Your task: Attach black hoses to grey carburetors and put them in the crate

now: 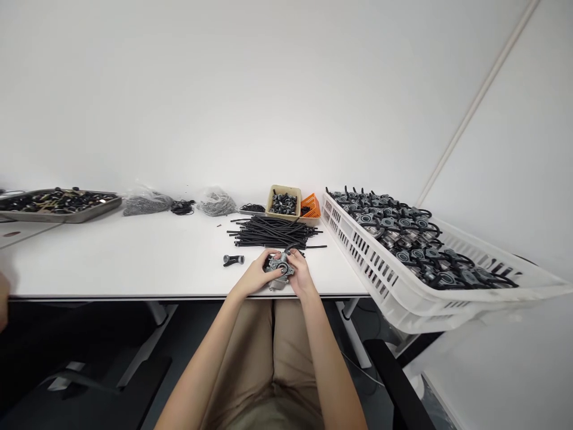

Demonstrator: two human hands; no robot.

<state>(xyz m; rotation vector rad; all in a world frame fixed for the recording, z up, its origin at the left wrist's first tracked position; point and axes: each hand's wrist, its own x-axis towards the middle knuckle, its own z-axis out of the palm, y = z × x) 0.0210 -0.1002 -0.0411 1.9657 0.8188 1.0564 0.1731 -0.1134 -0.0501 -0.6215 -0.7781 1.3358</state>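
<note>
A grey metal carburetor (278, 276) is held between my two hands just above the table's front edge. My left hand (258, 273) wraps its left side, the thumb lying across the front. On the right, my right hand (301, 273) has its fingers closed at the upper right of the body, by a short black hose (290, 246). What the right fingertips pinch exactly is partly hidden. Two small black fittings with metal ends (233, 260) lie on the table left of my hands. Behind the hands is a pile of black rubber hoses (273, 232).
A white slotted crate (380, 280) full of carburetors stands at the right. Behind the hoses are a cream bin (299, 192) of fittings and an orange basket (312, 204). Plastic bags (217, 202) and a metal tray (85, 212) stand further left. A person's hand (3, 298) shows at the left edge.
</note>
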